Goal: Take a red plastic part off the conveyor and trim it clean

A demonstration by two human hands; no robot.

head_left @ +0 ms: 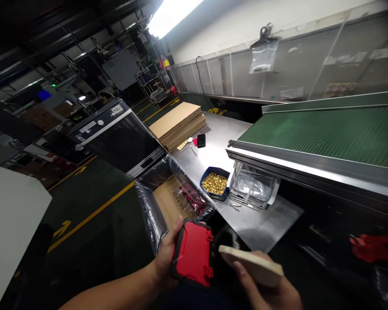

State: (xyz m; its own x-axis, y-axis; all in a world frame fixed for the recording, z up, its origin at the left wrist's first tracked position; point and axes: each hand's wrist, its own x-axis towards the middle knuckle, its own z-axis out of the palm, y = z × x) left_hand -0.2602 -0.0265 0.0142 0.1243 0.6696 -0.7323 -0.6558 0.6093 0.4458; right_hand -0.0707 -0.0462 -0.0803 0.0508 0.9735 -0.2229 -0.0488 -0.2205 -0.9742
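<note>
Left grip [165, 255]: red case [194, 252]. Blue bin [224, 196]: brassy bits [214, 184].

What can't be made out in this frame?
All in the head view:
Underside of the red case: faces away from the camera.
Some fingers of the right hand: behind the tan block.
Shapes of the gold pieces: too small.
Right end of the green conveyor: cut off by the edge.

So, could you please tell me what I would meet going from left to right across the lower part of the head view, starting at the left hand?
Left hand → red-and-black case → pale block → blurred orange-red object. The right hand overlaps the block, so I leave it out.
</note>
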